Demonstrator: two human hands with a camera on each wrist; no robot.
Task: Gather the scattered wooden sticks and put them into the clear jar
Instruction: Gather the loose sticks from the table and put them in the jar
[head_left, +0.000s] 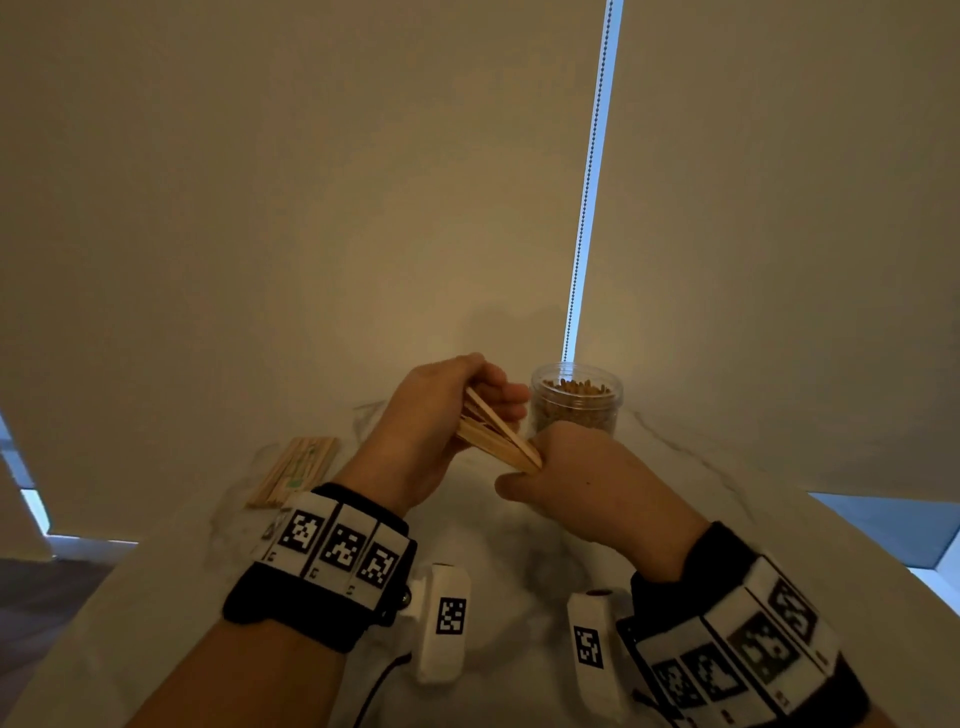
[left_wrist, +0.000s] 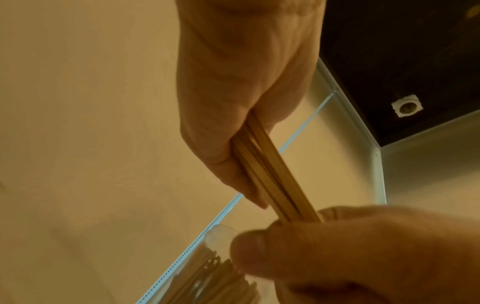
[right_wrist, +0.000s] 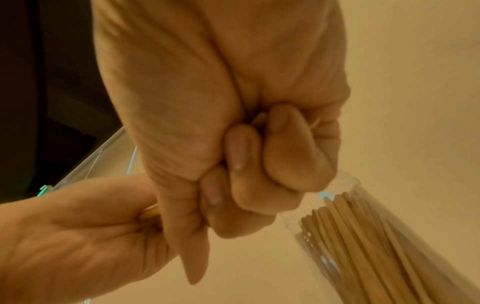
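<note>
**Both hands hold one bundle of sticks beside the jar**

The bundle of wooden sticks (head_left: 496, 434) is in the air, just to the left of the clear jar (head_left: 576, 397) and a little nearer to the person. The left hand (head_left: 441, 415) grips the upper end of the bundle, with the fingers and thumb curled around it. The right hand (head_left: 582, 473) closes as a fist around the lower end; in the right wrist view the fingers (right_wrist: 259, 164) are folded tight over the sticks. The bundle slopes down from the left hand to the right hand, and its sticks are slightly fanned, not fully aligned.

The clear jar stands upright on the white marble table (head_left: 493, 551), close to the far edge of the table where the wall begins. It is already well filled with sticks, and its mouth is open. The right hand is just in front of the jar.

Well to the left of the jar, near the left edge of the table, lies a flat pile of more sticks (head_left: 296, 467). Between this pile and the jar the table surface is free, and also in front of the jar toward the person.
</note>
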